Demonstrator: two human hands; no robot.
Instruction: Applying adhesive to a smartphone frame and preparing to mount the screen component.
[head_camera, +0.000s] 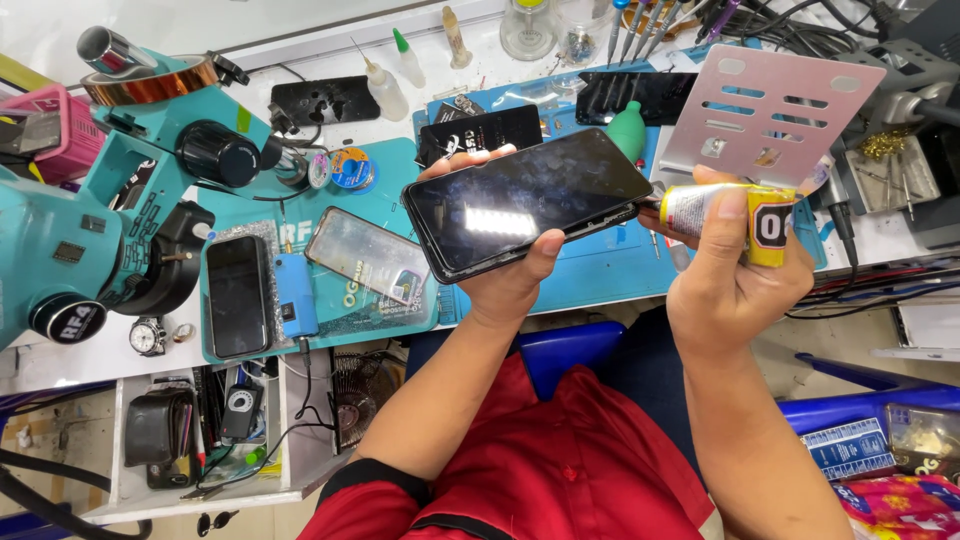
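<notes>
Head view. Left hand (505, 285) cradles a phone (525, 200) from below: thumb over the near edge, fingertips hooked on the far edge, closed round it. The phone is a flat black slab with a glossy glass face that reflects a ceiling light. Its long axis runs from lower left up to the right.

Right hand (730, 280) is wrapped round a glue tube (725, 212), thumb pressed along it. The tube is soft and yellow-and-white, and lies nearly level with its nozzle pointing left. The nozzle tip sits just at the phone's right short edge; whether it touches cannot be told. So the phone lies directly left of the right hand, almost in line with the tube.

Bench behind: blue mat (600, 265), slotted metal plate (765, 115), a teal microscope (110, 190) to the left, two more phones (237, 295) flat on a green pad (385, 170).
</notes>
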